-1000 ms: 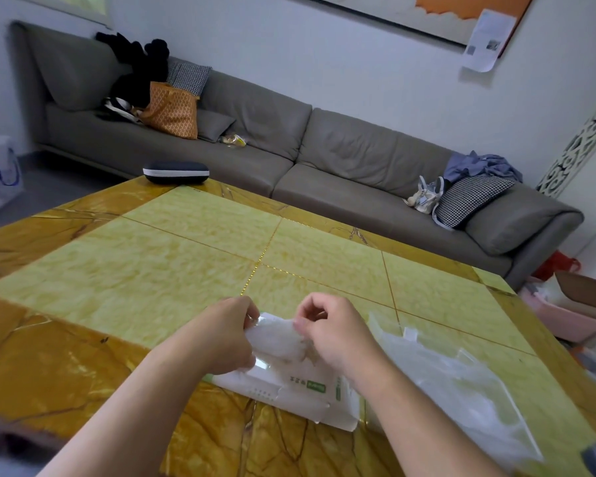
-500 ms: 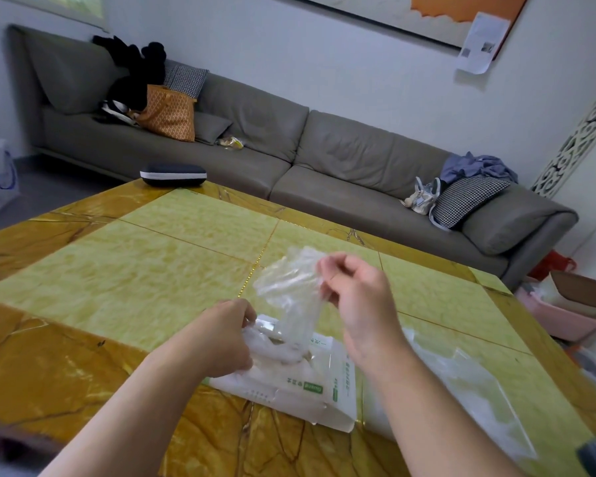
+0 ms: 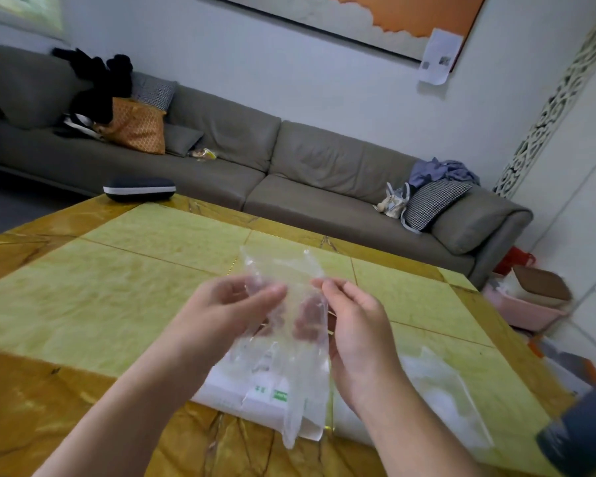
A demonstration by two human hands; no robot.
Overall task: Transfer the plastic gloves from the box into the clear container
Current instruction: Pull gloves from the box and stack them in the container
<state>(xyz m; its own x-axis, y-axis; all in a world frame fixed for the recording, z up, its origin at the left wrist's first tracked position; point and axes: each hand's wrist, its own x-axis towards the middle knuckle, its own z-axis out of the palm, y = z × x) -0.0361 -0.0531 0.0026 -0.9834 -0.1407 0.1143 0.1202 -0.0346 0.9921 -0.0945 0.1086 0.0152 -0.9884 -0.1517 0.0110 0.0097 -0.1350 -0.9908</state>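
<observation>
Head view: left hand (image 3: 234,306) and right hand (image 3: 353,327), raised, pinch a plastic glove (image 3: 286,325) between them.

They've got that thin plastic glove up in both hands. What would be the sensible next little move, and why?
Probably carry the glove rightward and lower it toward the clear container. Both the left hand and right hand pinch it in the air, clear of the white box, and the container lies just right of that box on the table.
</observation>
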